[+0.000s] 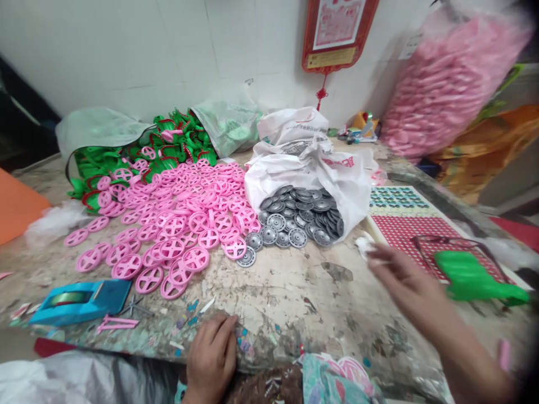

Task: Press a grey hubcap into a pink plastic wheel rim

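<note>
White scrap: crumpled and small, on the worktop at the left border of the sticker sheet; it sits right at the fingertips of the right grip, up and left of the palm, with no clear long axis.
Nearer hand: the right, its forearm slanting in from the lower right; the left is well apart.
Right grip: blurred, fingers bunched; whether it pinches the scrap, I cannot tell.
Left grip: fingers curled down at the near edge beside blue bits; whether anything is under them, I cannot tell.
Sticker sheet: red and pale rows, teal motifs at the far end; 1 pair of glasses and 1 green piece rest on it.
Grey discs: round, ridged, spilling from 1 white bag.
Pink wheels: spoked, heaped left of the discs.
</note>
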`<state>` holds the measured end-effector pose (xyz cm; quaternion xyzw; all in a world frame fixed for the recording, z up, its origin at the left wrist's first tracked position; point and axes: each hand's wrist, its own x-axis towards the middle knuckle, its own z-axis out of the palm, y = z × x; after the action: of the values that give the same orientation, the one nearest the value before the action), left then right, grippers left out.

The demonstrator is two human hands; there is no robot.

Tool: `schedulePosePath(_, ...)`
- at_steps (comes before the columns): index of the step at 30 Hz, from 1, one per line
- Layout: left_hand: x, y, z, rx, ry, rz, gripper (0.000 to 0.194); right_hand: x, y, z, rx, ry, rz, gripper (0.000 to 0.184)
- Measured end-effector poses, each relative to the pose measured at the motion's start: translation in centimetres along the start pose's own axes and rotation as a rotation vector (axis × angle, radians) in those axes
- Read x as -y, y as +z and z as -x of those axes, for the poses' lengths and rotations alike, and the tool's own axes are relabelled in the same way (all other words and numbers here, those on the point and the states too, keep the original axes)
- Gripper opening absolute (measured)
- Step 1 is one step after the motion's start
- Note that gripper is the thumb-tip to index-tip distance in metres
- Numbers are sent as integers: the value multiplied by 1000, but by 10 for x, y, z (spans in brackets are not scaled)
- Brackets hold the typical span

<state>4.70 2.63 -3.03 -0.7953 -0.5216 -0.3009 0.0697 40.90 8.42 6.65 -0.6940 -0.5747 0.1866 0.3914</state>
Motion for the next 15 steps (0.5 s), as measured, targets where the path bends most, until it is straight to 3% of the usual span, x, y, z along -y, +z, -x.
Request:
schedulePosePath(4,-3,-2,-1,30,-31,0,27,21,49,34,597,-116,-76,38)
schedulePosePath(6,-4,-3,-1,39,-42,-2,27,34,69,50,745,-176,-108,37)
schedulePosePath(10,-6,-3,-1,38,-61,2,27,42,91,64,866,-202,-142,35)
schedulePosePath(15,-7,-4,0,47,-123,67,28,33,106,62,844,-160,-87,29)
